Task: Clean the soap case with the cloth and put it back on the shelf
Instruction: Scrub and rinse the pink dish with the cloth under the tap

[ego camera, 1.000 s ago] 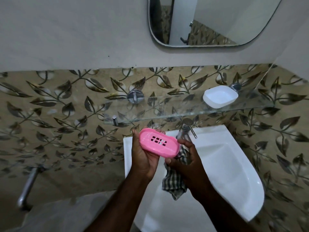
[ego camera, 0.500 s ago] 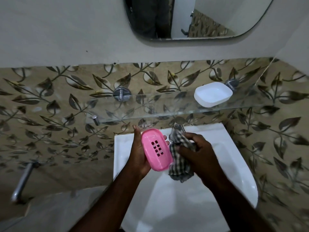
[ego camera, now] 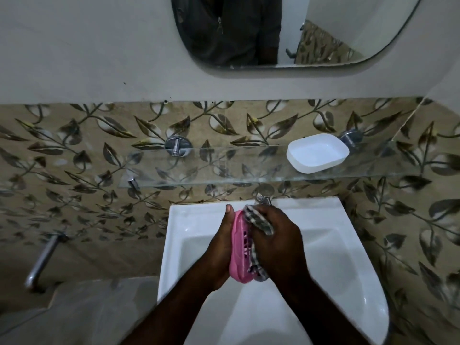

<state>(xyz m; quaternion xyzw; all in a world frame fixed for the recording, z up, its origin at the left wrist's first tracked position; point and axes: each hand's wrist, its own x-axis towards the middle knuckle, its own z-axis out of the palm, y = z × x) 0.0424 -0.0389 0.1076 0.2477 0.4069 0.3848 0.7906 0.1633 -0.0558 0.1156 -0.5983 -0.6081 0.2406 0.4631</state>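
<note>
Over the white sink (ego camera: 199, 210), close to its back edge, the person holds the pink soap case (ego camera: 240, 247) up on its side. The left hand (ego camera: 219, 247) wraps round the case from the left, thumb at the top, so the face with the holes is turned toward the cloth (ego camera: 258, 220). The right hand (ego camera: 278, 242) is bunched round the checked cloth and pushes it against that face, most likely to rub it clean. Holding it over the sink seems smart, since drips would fall in. The case is not yet back on the glass shelf (ego camera: 224, 170) above, where a white tray (ego camera: 317, 153) sits near the right end.
</note>
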